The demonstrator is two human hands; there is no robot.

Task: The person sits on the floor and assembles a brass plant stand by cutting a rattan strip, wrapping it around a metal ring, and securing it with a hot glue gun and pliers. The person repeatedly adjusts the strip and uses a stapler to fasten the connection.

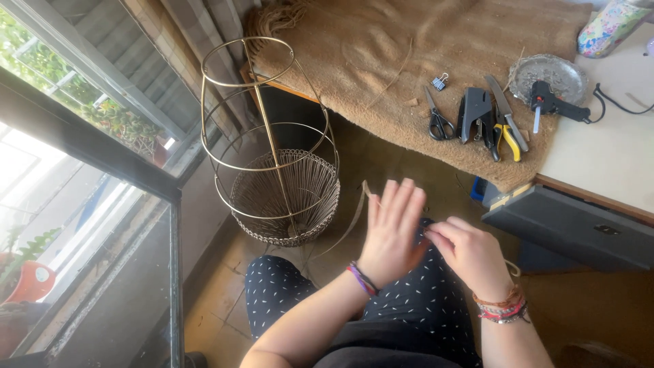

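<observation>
Fibre strip (pixel 360 204) was over my lap, pinched in right hand (pixel 470 255) grip, left hand (pixel 394 228) flat-open; wire frame (pixel 272 136) woven only at bottom, rest bare.

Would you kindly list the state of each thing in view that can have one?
Left hand: open, fingers spread, against a thin pale strip.
Right hand: fingers pinched beside the left palm.
Wire frame: upright on the floor, only its lower part woven.
Scissors: shut, lying on burlap.
Pliers: lying flat.
Glue gun: tip over a metal dish.
</observation>
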